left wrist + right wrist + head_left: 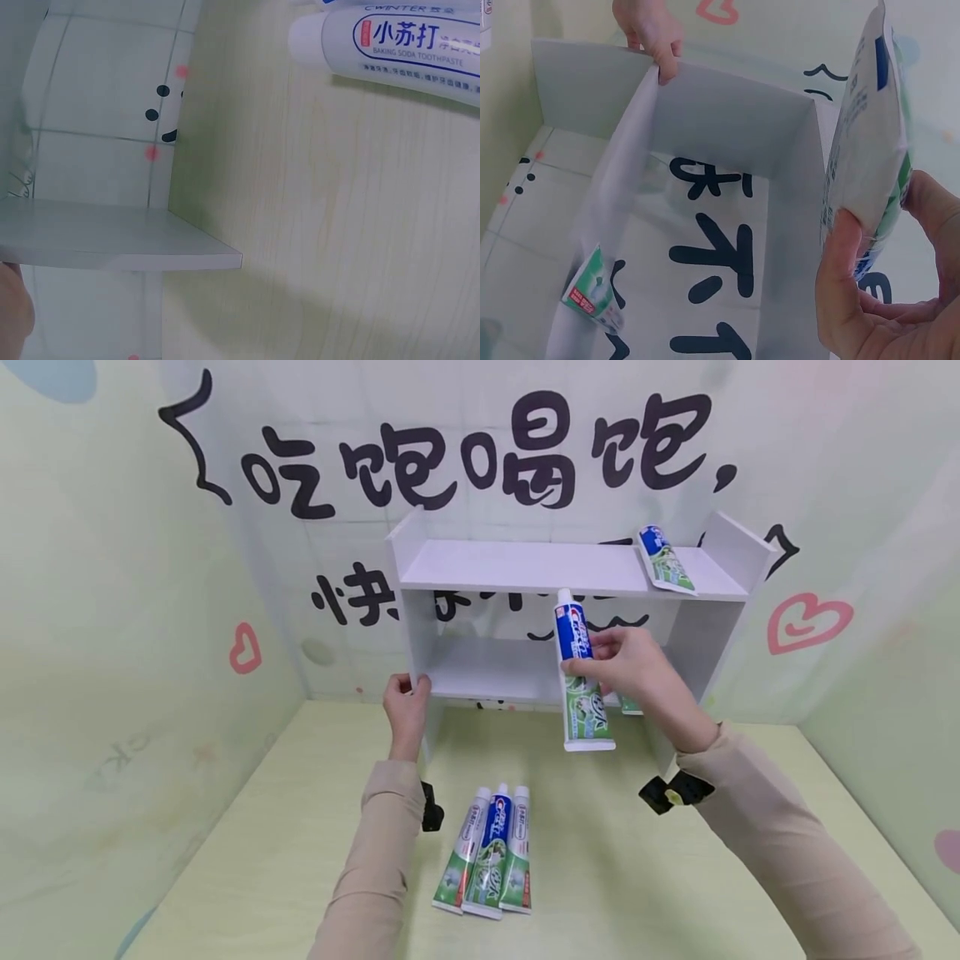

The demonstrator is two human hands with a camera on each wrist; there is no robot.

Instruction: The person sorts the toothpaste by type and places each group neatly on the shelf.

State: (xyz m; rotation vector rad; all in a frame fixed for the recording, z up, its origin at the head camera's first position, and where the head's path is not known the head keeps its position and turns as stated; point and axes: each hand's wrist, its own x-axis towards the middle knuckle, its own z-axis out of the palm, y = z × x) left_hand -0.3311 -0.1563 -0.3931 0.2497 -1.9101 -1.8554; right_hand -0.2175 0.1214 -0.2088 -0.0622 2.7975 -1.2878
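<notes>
Six toothpaste tubes are in view, three blue-and-green and three white-and-green. The right hand [633, 658] grasps one blue-and-green plastic toothpaste tube [587, 714] between thumb and fingers, cap up and slightly tilted, in front of a white two-tier shelf unit [408, 556]. The left hand [407, 708] grips the front edge of that unit's left side panel, near the lower board [491, 668]. A second blue-and-green tube [666, 558] lies on the upper board [517, 564], toward its right end, and one white-and-green tube with a red patch [594, 289] is on the lower board, mostly hidden behind the right hand in the head view. The remaining three lie close together on the pale wood-grain tabletop [600, 868], caps toward the unit: one blue-and-green tube [489, 860] in the middle, flanked by one white-and-green tube on the left [461, 853] and another on the right [518, 860]. Two beige sleeves [795, 843] cover the forearms, and two outlined pink hearts [809, 623] mark the walls, one on either side of the unit.
</notes>
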